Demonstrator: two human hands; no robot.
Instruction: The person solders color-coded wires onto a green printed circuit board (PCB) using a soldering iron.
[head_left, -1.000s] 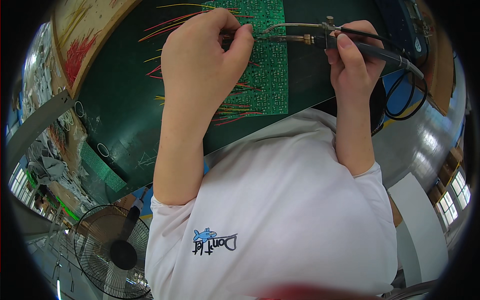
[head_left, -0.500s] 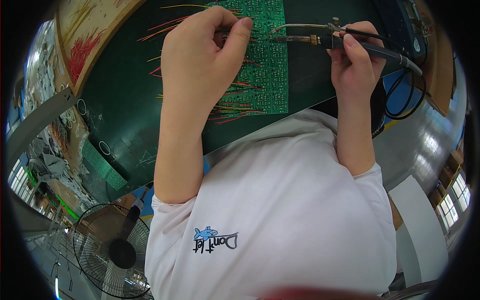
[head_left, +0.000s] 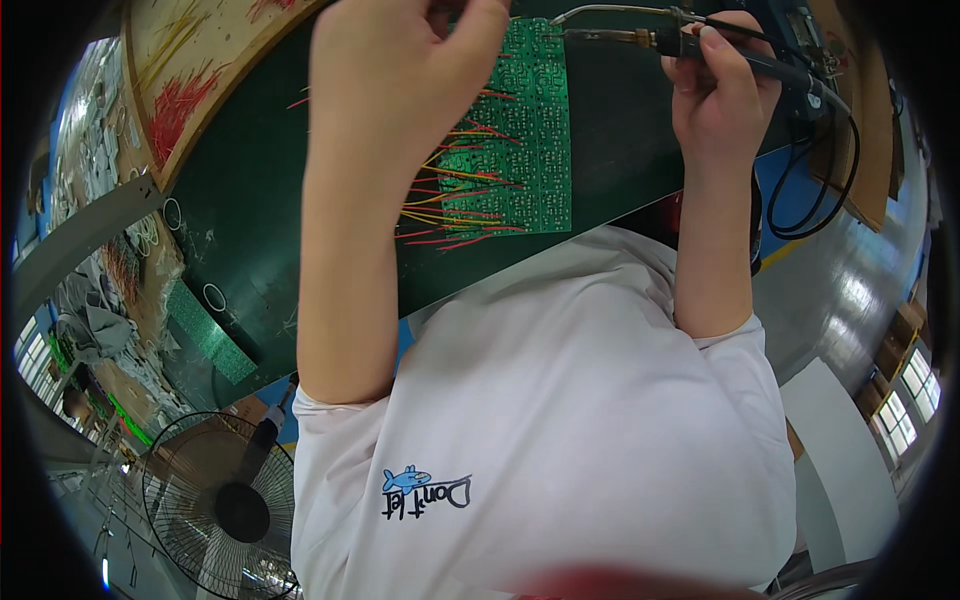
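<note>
A green circuit board panel lies on the dark green table, with red and yellow wires sticking out over its left side. My left hand is above the panel's far left part, thumb and fingers closed in a pinch. The upper edge of the view cuts off its fingertips, so what they hold is hidden. In my right hand is a soldering iron, gripped like a pen, with a thin metal solder feed tube along it. Its tip points left at the panel's far right corner.
A wooden-edged tray with red and yellow wires stands at the far left. A green board strip and a white ring lie at the table's left end. A fan stands lower left; a black cable loops at right.
Both hands have moved farther away, toward the upper edge. The soldering iron has shifted along the panel to its far end. More wires on the panel's near left show now.
</note>
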